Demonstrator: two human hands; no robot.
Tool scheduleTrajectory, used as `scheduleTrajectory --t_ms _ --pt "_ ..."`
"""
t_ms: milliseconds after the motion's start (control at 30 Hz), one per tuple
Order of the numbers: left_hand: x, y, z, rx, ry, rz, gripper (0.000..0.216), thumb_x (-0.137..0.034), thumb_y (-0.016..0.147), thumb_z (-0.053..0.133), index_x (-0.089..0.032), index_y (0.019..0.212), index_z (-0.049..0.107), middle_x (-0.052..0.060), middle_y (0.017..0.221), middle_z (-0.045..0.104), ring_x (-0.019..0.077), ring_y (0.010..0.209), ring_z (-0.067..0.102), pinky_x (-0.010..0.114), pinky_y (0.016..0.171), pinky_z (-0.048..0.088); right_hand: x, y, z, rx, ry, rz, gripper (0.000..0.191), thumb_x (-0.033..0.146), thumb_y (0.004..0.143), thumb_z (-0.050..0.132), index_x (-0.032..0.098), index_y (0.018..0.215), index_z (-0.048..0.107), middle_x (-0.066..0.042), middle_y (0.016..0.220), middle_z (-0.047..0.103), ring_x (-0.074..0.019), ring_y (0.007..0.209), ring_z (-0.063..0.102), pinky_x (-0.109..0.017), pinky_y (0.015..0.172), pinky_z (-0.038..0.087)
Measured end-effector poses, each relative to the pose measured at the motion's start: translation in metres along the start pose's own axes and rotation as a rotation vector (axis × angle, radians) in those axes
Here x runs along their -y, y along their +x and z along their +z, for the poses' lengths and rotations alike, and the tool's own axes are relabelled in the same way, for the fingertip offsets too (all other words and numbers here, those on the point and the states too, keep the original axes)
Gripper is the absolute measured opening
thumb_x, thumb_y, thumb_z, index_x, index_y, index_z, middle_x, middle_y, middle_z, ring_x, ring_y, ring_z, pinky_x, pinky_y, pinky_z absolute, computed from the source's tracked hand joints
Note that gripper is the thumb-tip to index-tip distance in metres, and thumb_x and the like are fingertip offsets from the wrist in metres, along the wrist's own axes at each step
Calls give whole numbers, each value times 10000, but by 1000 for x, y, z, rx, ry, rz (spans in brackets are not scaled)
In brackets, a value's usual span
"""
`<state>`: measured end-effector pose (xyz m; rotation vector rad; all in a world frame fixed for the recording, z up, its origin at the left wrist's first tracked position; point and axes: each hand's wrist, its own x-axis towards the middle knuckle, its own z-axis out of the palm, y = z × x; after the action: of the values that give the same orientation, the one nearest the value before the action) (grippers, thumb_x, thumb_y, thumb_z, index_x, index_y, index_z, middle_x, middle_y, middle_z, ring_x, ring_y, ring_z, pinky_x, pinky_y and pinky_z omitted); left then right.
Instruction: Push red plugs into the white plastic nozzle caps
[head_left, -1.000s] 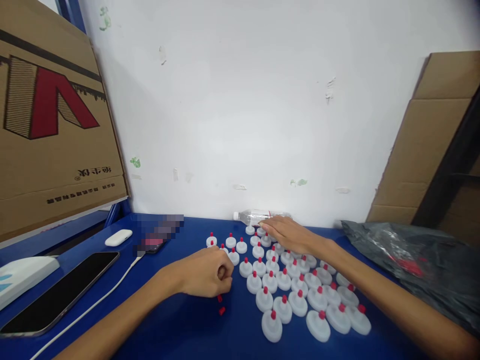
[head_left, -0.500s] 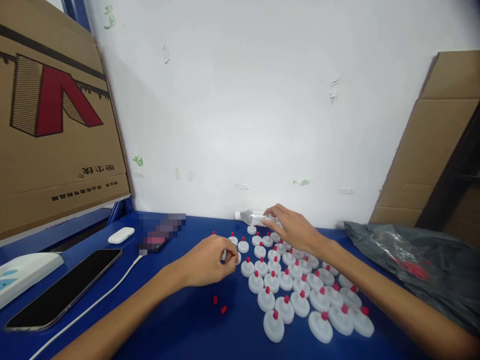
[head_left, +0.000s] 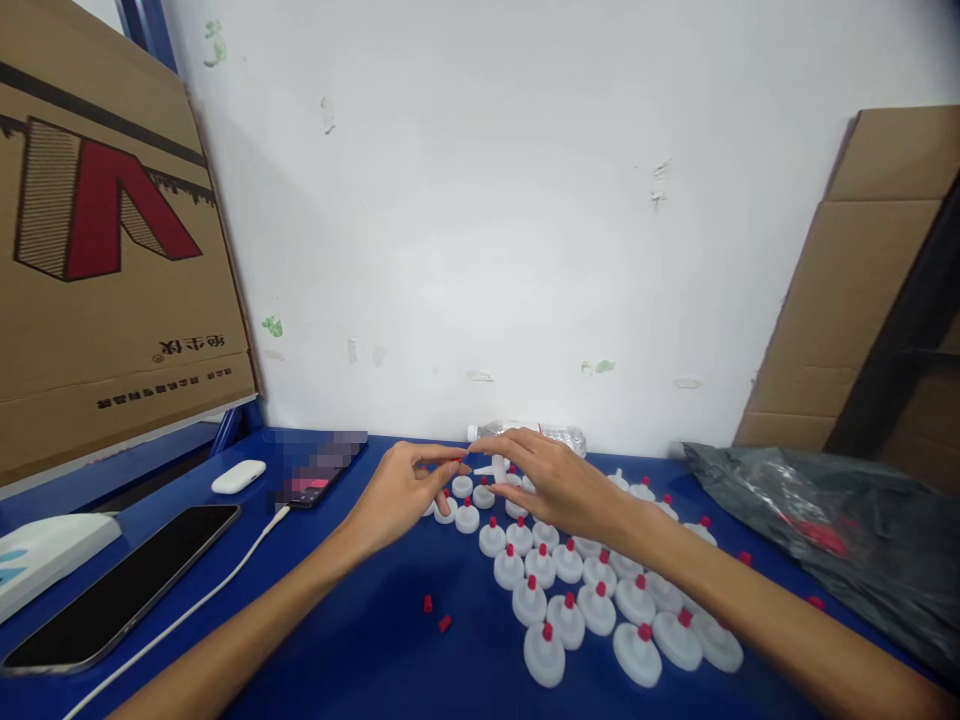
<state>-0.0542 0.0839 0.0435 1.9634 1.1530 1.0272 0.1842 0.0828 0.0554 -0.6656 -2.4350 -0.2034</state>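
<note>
Several white caps with red tips (head_left: 567, 618) stand in rows on the blue table (head_left: 360, 650). My right hand (head_left: 555, 482) hovers over the back rows and pinches a white cap (head_left: 493, 468) between thumb and fingers. My left hand (head_left: 401, 490) is raised just left of it, its fingertips pinched together close to that cap's nozzle; what they hold is too small to name. Two loose red tips (head_left: 436, 613) lie on the table below my left hand. More red tips (head_left: 744, 558) lie to the right.
A clear plastic bottle (head_left: 544, 434) lies against the wall. A black plastic bag (head_left: 825, 530) sits at right. At left are a phone (head_left: 120, 585) with a white cable (head_left: 225, 580), an earbud case (head_left: 238, 475) and a cardboard box (head_left: 112, 250). Cardboard (head_left: 847, 290) leans at right.
My left hand rose off the table and moved back and right. My right hand lifted a white cap from the back rows and brought it toward the left hand.
</note>
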Motion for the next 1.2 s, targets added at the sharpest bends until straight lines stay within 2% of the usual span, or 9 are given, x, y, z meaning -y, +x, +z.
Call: scheduleTrajectory --t_ms 133,267,433,600,700,867,1000,1067,1200 --pt "-1 -1 3 77 -69 14 446 -450 932 611 -135 1235 696 122 1078 768 163 559 697 257 545 485 -2 0 1 -26 18 31 513 228 948 639 279 1410 420 -101 1240 645 -253 1124 634 -431 906 561" --pt "-4 -3 5 154 -71 50 386 -417 965 579 -147 1210 706 113 1110 758 144 565 690 242 533 471 -1 -1 3 -44 29 -5 400 299 980 600 263 1357 473 -98 1187 685 -244 1056 673 -414 865 572" --pt "-9 -4 6 163 -24 90 384 -448 992 526 -157 1176 695 89 1073 750 140 593 690 229 539 455 -1 -3 9 -115 55 -33 301 342 990 587 242 1266 524 -78 1106 718 -228 1031 679 -387 873 560" --pt "-13 -8 8 170 76 163 416 -448 1034 406 -141 887 645 32 811 704 134 617 643 230 613 455 3 -2 12 -164 44 -55 239 349 1000 565 222 1198 527 -84 1070 716 -220 973 684 -359 814 562" --pt "-12 -10 9 179 55 173 401 -448 1032 406 -151 836 591 -8 684 624 136 587 631 228 601 435 6 -1 12 -176 36 -123 180 332 1010 546 220 1150 533 -78 1048 712 -211 980 676 -348 830 559" --pt "-10 -9 8 206 94 177 405 -476 1030 375 -166 844 558 -34 641 563 124 527 586 226 579 413 11 3 7 -46 -4 -132 163 326 1028 507 230 1154 545 -64 1011 702 -209 945 663 -367 848 543" --pt "-14 -6 1 182 448 186 410 -429 1000 415 -177 699 535 -28 591 523 123 533 491 237 540 311 5 1 4 98 -95 -79 196 287 1041 451 246 1184 578 -80 1080 663 -223 949 641 -392 841 523" --pt "-16 -6 -6 257 575 140 434 -406 959 472 -176 591 496 -20 546 503 124 521 473 248 527 287 -5 -1 4 121 -110 39 225 298 1046 424 254 1179 601 -81 1113 647 -219 934 646 -375 810 519" --pt "-18 -8 -23 609 494 -143 461 -455 908 528 -179 539 508 -17 483 527 116 405 498 234 500 369 -36 -10 6 123 -109 267 332 373 1064 353 234 1178 633 -98 1163 653 -224 916 670 -371 811 515"
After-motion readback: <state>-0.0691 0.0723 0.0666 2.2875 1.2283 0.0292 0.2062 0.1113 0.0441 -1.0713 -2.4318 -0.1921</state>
